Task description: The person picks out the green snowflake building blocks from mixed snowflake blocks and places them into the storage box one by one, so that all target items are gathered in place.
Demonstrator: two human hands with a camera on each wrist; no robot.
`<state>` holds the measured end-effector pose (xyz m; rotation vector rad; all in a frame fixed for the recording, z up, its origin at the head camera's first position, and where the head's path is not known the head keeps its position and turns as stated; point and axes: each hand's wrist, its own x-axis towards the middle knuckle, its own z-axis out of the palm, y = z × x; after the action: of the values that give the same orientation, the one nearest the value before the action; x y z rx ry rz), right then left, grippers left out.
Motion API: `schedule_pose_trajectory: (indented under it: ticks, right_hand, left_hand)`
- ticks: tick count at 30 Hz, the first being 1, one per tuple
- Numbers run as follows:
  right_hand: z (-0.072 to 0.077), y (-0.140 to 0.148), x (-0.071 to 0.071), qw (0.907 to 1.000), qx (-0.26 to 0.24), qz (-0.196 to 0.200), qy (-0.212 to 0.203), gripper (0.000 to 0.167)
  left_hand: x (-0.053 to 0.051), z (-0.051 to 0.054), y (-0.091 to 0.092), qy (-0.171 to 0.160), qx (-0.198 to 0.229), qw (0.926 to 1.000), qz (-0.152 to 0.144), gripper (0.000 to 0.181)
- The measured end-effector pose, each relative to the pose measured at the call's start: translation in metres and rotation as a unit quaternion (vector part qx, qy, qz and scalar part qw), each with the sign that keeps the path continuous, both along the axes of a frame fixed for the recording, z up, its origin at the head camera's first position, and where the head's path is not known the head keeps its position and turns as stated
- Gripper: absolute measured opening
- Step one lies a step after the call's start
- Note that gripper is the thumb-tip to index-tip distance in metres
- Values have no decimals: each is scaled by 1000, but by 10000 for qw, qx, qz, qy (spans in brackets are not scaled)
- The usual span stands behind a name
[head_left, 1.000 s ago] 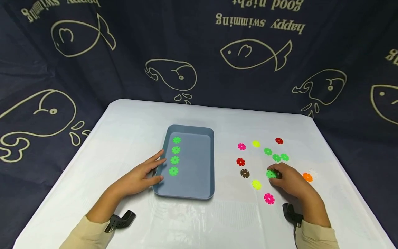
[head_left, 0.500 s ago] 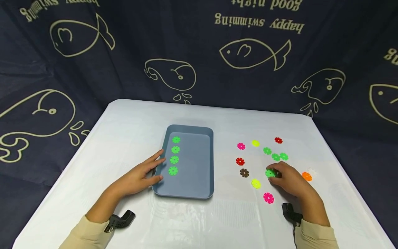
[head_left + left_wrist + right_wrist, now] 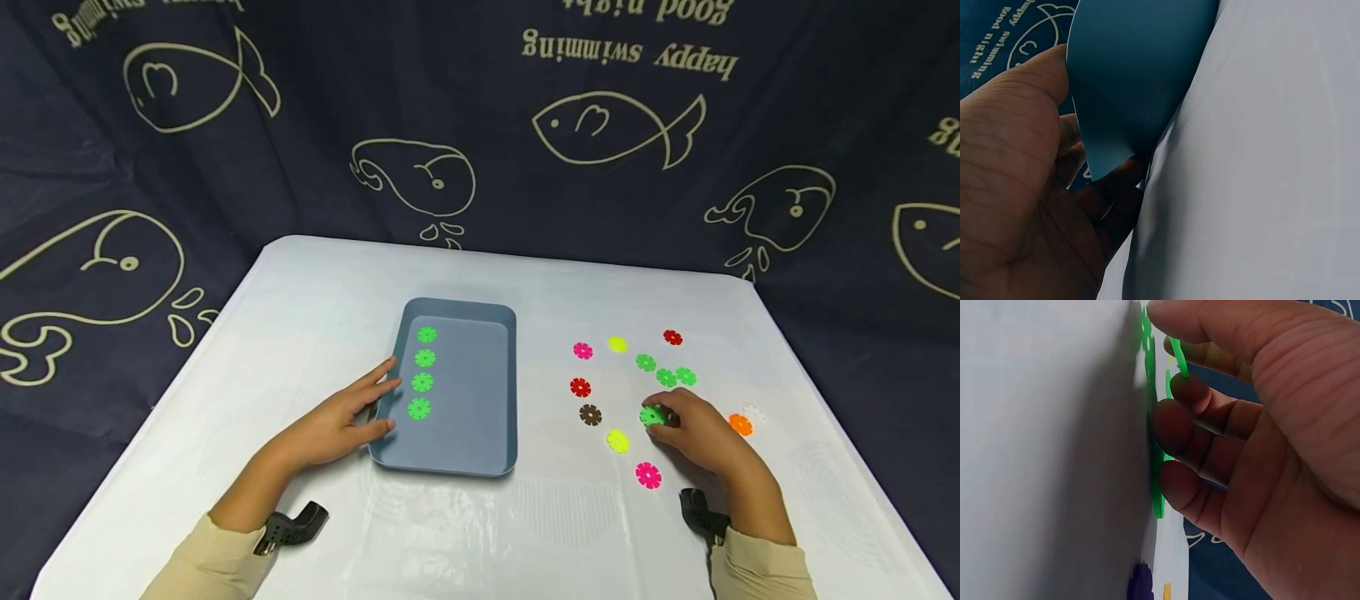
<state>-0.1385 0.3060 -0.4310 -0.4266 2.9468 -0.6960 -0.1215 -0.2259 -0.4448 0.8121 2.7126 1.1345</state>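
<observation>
My left hand (image 3: pixel 333 427) holds the left rim of a blue-grey tray (image 3: pixel 471 467), fingers and thumb spread. In the left wrist view, the thumb lies at the rim of the tray wall (image 3: pixel 1138 69), with other fingers against its outer side. Several green notched discs (image 3: pixel 419 408) form a column along the tray's left side. To the right of the tray, my right hand (image 3: pixel 697 429) pinches a green notched disc (image 3: pixel 652 416) between thumb and finger, low over the table. The right wrist view shows a tilted green disc (image 3: pixel 1179 357) edge-on at the fingertips; other green pieces lie beyond.
Around the right hand lie loose notched discs: green (image 3: pixel 666 377), red (image 3: pixel 580 387), brown (image 3: pixel 590 415), yellow (image 3: pixel 618 442), pink (image 3: pixel 648 476), orange (image 3: pixel 741 425) and white (image 3: pixel 756 414). A dark printed cloth (image 3: pixel 495 200) hangs behind the white table (image 3: pixel 322 283).
Both hands keep nearly the same place. The green disc stays between the right fingers, shifted very slightly; the whole head view has moved a little.
</observation>
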Motion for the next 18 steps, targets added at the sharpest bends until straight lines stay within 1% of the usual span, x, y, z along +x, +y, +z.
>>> schedule_pose_trajectory:
  ticks: [9,18]
  right_hand:
    - [1,-1,1,9999,-82,23,118,31]
    - [5,-4,0,9995,-197,145,197,32]
  left_hand:
    - [-1,2,1,-59,-43,10000,-27,68]
    - [-1,1,1,-71,11,10000,1,68]
